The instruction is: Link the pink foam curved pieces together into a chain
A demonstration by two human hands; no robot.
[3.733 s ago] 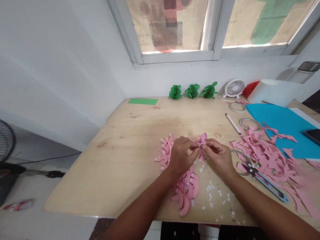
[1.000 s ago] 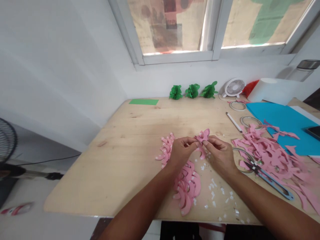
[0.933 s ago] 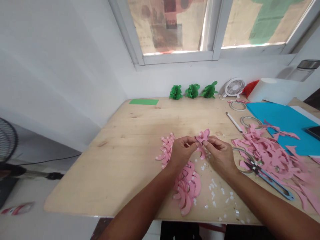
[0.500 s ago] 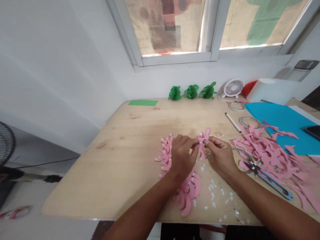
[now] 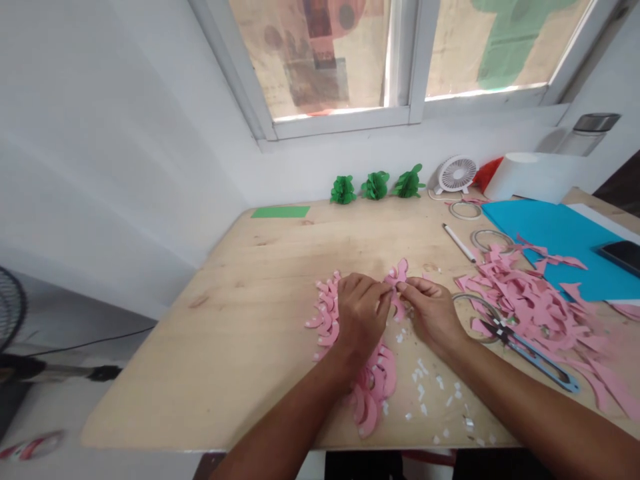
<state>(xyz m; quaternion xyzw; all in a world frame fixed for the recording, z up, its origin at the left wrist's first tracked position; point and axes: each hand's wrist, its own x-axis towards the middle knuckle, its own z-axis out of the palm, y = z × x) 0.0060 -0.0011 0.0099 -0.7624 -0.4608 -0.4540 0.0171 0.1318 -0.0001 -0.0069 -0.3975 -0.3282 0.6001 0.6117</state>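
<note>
A pink curved paper cutout point(image 5: 401, 269) is pinched between my two hands just over the table. My left hand point(image 5: 363, 313) grips its left side, thumb and forefinger together. From the right, my right hand point(image 5: 434, 308) holds it with thumb and fingertips. Beneath and left of my left hand lie more pink cutouts point(image 5: 326, 313) with small white pieces on their ends. Further pink curved cutouts point(image 5: 373, 400) lie in a pile below my left wrist. Tiny white scraps point(image 5: 423, 383) are scattered beside my right forearm.
Pink paper scraps point(image 5: 530, 300) heap at the right, with blue-handled scissors point(image 5: 540, 363) at their near edge. Blue sheets point(image 5: 575, 267), a phone point(image 5: 623, 257), a white pen point(image 5: 459, 243) and tape rolls point(image 5: 465, 211) lie around them. Green paper figures point(image 5: 375, 186) and a small fan point(image 5: 456, 175) stand along the wall.
The camera view has shifted a little. Both hands still hold the pink cutout, with the fingertips closer together over its middle.
</note>
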